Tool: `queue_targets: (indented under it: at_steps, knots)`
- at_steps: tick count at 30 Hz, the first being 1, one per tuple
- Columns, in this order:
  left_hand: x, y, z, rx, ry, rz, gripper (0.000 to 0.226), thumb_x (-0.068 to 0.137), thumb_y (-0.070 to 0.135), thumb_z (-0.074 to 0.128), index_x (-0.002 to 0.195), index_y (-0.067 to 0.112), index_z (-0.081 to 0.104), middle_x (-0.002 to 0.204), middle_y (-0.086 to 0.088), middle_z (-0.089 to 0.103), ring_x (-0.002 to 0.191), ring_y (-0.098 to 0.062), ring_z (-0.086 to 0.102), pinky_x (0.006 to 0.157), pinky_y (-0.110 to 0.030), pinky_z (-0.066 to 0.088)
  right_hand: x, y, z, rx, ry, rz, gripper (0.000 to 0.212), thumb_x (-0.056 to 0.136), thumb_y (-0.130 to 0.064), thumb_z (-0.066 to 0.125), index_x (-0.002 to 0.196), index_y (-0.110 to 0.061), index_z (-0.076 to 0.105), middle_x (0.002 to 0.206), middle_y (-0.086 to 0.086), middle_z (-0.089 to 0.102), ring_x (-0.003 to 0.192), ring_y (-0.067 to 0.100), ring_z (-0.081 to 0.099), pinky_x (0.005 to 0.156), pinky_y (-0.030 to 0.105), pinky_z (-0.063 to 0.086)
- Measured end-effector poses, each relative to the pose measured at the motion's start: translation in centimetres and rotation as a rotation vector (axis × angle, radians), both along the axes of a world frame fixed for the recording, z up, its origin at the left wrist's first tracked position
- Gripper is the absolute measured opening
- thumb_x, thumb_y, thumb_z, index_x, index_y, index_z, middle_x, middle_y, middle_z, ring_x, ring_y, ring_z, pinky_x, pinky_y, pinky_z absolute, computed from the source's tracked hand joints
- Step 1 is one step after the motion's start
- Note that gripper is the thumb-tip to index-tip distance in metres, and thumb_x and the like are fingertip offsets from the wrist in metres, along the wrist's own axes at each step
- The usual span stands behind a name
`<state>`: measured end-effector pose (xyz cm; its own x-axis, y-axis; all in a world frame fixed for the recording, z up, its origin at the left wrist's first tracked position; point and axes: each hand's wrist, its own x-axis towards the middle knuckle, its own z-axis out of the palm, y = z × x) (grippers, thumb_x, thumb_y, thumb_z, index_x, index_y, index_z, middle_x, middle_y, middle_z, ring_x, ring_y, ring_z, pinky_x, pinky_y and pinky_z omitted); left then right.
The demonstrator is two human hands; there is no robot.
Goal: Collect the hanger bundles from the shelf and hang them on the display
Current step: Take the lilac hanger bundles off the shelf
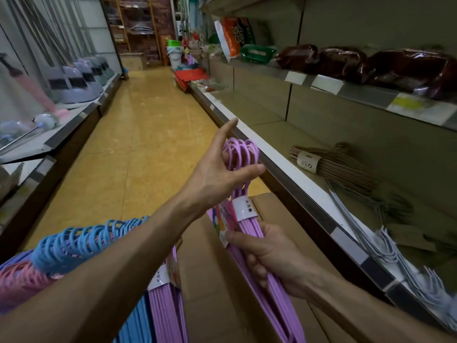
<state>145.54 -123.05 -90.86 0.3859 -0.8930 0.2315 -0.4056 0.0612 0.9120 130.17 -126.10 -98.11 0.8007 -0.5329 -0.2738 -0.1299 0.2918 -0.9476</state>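
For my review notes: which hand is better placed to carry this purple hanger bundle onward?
Probably the right hand: it grips the purple hanger bundle below its label. The left hand only touches the hooks, its forearm already loaded with bundles.

Open aisle floor point(148, 144) ahead, shelf edge point(284, 169) right, cardboard boxes point(215, 280) below

The low shelf point(291, 174) runs from five o'clock toward twelve. On it lie a banded brown hanger bundle point(336, 167) at three o'clock, and grey-white hangers point(385, 233) at four, hooks overhanging its edge.
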Motion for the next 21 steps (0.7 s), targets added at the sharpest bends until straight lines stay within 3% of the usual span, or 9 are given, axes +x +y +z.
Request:
queue_targets:
  at_steps: [4,7,11,15,18,21]
  knots:
    - [-0.3,-0.6,-0.5,-0.02,-0.051,0.107,0.078,0.077,0.03,0.083,0.142,0.039,0.042,0.118,-0.003,0.068,0.1,-0.011,0.069,0.087,-0.025,0.058,0.4,1.0,-0.5,0.053,-0.04,0.012,0.03,0.085,-0.029,0.076,0.1,-0.007,0.062,0.059,0.003,0.054,0.038,0.011,0.045,0.037,0.022,0.043]
    - [0.5,-0.3,-1.0,-0.04,0.005,0.089,0.058,0.081,0.018,0.08,0.132,0.03,0.056,0.113,-0.002,0.071,0.101,-0.012,0.071,0.09,-0.036,0.059,0.3,0.8,-0.5,0.172,-0.073,0.101,0.033,0.087,-0.028,0.073,0.108,-0.005,0.06,0.067,0.005,0.059,0.046,0.013,0.053,0.044,0.023,0.049]
    - [2.2,0.8,-1.6,-0.062,0.116,0.106,0.043,0.086,0.008,0.074,0.125,0.025,0.062,0.105,-0.005,0.074,0.095,-0.021,0.073,0.088,-0.047,0.059,-0.1,-0.3,-0.9,0.389,-0.095,0.272,0.047,0.086,-0.016,0.075,0.128,-0.009,0.055,0.089,0.013,0.067,0.072,0.023,0.066,0.065,0.033,0.058]
    - [2.8,1.6,-2.0,-0.035,0.108,0.067,0.041,0.089,0.009,0.07,0.126,0.025,0.063,0.107,-0.005,0.074,0.098,-0.02,0.073,0.088,-0.046,0.059,0.1,-0.9,-1.5,0.456,-0.067,0.398,0.049,0.089,0.0,0.066,0.135,-0.008,0.052,0.109,0.021,0.068,0.094,0.028,0.07,0.084,0.04,0.058]
    - [2.9,1.8,-1.9,-0.03,0.038,0.03,0.041,0.089,0.012,0.07,0.128,0.025,0.063,0.107,-0.004,0.074,0.097,-0.017,0.073,0.088,-0.042,0.059,1.1,-0.7,-2.1,0.417,-0.039,0.392,0.05,0.09,0.002,0.065,0.136,-0.005,0.049,0.114,0.02,0.069,0.098,0.028,0.07,0.089,0.04,0.058]
    - [3.6,2.1,-1.6,0.056,-0.232,0.043,0.05,0.087,0.023,0.073,0.134,0.03,0.056,0.096,0.006,0.069,0.086,-0.004,0.069,0.08,-0.031,0.061,2.0,-0.3,-2.9,0.313,0.015,0.323,0.046,0.087,0.005,0.066,0.13,-0.006,0.052,0.111,0.017,0.072,0.097,0.027,0.071,0.09,0.041,0.058]
